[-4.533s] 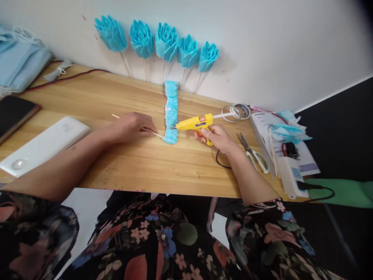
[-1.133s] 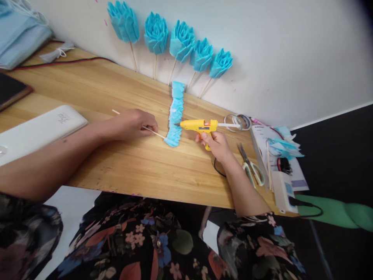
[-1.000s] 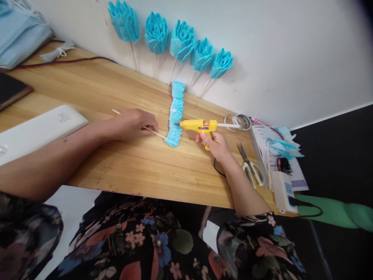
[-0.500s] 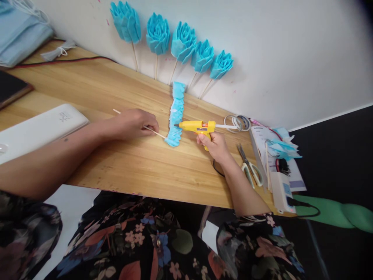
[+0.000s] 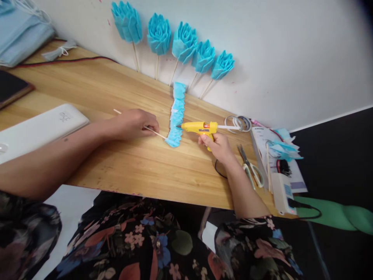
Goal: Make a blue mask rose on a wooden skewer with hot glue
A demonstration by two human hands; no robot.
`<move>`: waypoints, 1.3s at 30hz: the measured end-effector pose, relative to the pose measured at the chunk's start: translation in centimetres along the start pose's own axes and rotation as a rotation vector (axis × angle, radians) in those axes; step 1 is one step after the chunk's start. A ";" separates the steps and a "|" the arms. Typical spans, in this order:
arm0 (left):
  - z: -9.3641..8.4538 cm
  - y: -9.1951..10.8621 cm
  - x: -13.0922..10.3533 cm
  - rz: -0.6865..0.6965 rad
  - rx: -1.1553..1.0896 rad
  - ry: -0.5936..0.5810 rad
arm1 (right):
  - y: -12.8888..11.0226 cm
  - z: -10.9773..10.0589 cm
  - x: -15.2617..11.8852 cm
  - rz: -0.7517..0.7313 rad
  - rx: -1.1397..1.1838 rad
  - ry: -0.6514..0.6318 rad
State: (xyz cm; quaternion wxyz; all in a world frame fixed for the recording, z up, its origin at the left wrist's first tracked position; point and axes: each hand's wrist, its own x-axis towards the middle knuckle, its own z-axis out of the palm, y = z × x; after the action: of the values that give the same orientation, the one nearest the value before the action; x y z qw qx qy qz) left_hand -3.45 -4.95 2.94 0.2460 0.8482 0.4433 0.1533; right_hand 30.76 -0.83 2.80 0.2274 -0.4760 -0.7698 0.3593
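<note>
My left hand (image 5: 142, 123) is closed around a thin wooden stick (image 5: 159, 134). The stick's tip touches the lower end of a ruffled light-blue strip (image 5: 176, 116), which lies lengthwise on the wooden table. In my right hand (image 5: 215, 144) is a yellow hot glue gun (image 5: 199, 127), gripped by its handle. Its nozzle points left at the lower part of the strip; whether it touches cannot be told. A white glue stick (image 5: 229, 127) protrudes from the gun's back.
Several blue flowers on sticks, one a tall rose (image 5: 184, 42), lean against the wall. Scissors (image 5: 251, 169), tape rolls (image 5: 243, 123) and a power strip (image 5: 283, 194) lie on the right. A white power bank (image 5: 43, 130) and dark phone (image 5: 13, 90) are on the left.
The glue gun in my right hand has shifted slightly right, its nozzle drawing back a little along the strip. My left hand and the stick stay in place.
</note>
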 end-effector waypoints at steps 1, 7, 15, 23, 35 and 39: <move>0.0 0.1 0.0 0.001 -0.001 0.000 | 0.1 0.0 0.0 0.004 0.017 -0.003; -0.1 0.4 -0.1 -0.050 0.018 0.003 | 1.1 -0.2 0.4 0.065 0.330 0.069; 0.2 -0.1 0.1 -0.070 0.048 0.010 | 1.8 -0.2 0.7 0.075 0.487 0.089; 0.5 -0.7 0.0 -0.002 0.007 0.087 | 1.8 0.0 0.9 0.087 0.540 0.108; 0.4 -1.0 -0.1 0.061 0.004 0.146 | 1.5 0.1 0.9 0.098 0.549 0.128; 0.2 -1.1 -0.2 0.025 0.037 0.130 | 1.5 0.1 0.8 0.107 0.535 0.124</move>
State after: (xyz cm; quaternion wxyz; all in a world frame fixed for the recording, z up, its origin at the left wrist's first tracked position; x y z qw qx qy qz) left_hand -4.16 -4.64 2.17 0.1992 0.8464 0.4503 0.2027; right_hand 31.21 0.35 1.59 0.3724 -0.4600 -0.6059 0.5316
